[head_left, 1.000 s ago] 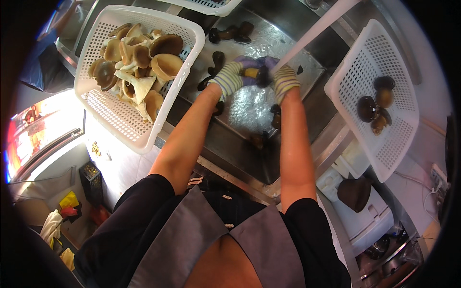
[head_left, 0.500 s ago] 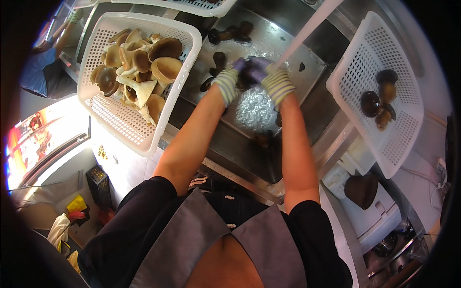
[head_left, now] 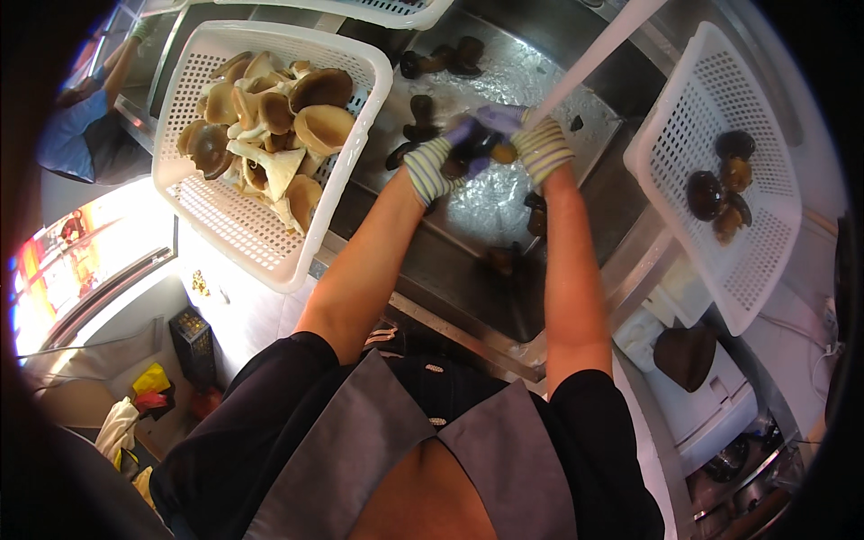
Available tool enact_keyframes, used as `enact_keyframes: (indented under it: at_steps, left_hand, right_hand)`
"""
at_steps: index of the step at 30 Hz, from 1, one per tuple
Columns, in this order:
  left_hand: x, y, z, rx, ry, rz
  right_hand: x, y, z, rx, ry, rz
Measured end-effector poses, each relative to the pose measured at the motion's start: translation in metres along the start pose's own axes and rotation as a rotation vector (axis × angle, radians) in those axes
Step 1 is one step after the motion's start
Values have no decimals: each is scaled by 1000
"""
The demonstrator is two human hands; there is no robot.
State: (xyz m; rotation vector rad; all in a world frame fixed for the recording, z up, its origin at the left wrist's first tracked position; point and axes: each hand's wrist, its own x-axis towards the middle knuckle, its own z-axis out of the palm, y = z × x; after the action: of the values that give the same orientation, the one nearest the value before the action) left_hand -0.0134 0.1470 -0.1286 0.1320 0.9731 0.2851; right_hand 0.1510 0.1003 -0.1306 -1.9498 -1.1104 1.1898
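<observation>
Both my hands wear gloves with purple fingers and striped pale cuffs, and they meet over the metal sink (head_left: 432, 297). Between them is a dark, wet mushroom (head_left: 486, 144) with a yellowish stem. My left hand (head_left: 439, 164) has its fingers closed round the mushroom's left side. From the other side, my right hand (head_left: 538, 144) grips it, right by the stream of water (head_left: 594, 67) coming down from the upper right. Several more dark mushrooms (head_left: 441, 60) lie in the shallow water of the sink. The fingertips are partly hidden and a little blurred.
At the left, a white perforated basket (head_left: 367, 135) holds a heap of pale brown mushrooms (head_left: 270, 126). Another white basket (head_left: 763, 243) at the right contains several dark mushrooms (head_left: 706, 195). A third basket (head_left: 382, 13) shows at the top edge. Far left, another person (head_left: 76, 135) stands.
My right hand has moved slightly right, and the mushroom's yellowish stem now shows between my hands. The whole view has shifted a little. A dark mushroom beside my right wrist has come into clearer sight.
</observation>
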Motion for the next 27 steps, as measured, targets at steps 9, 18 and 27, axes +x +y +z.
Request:
enact_keyframes:
  at_steps: [9, 18, 27]
  left_hand:
    - [9, 5, 10, -29, -109, 24]
    - [15, 12, 18, 336, -24, 219]
    - [66, -7, -16, 538, 64, 11]
  right_hand:
    - [-23, -11, 15, -212, 38, -135]
    - [-27, -10, 28, 484, 155, -196]
    - [-29, -23, 18, 470, 129, -121]
